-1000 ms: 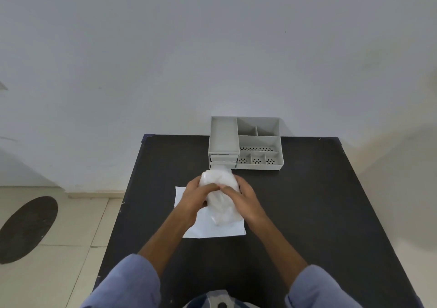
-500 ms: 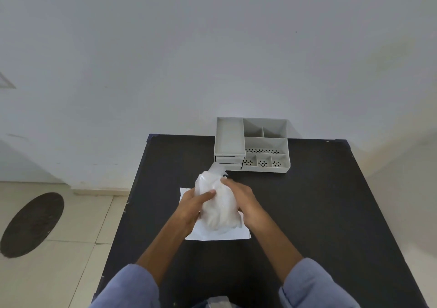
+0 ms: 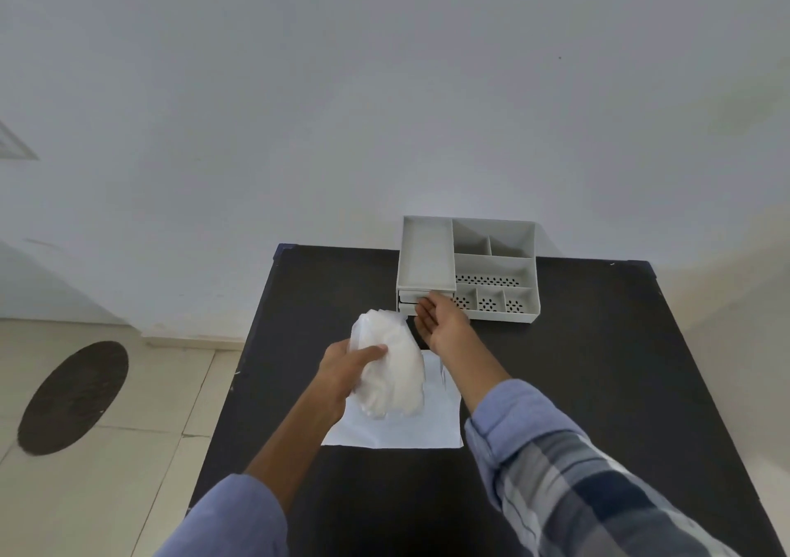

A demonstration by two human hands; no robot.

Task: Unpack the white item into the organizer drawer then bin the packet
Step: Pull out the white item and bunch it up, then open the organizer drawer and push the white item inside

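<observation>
No lettering, label, brand, number or sign is being shown legibly; nothing readable is being carried on the packet [image 3: 391, 368], the organizer [image 3: 496, 265] or the white sheet [image 3: 397, 432].
</observation>
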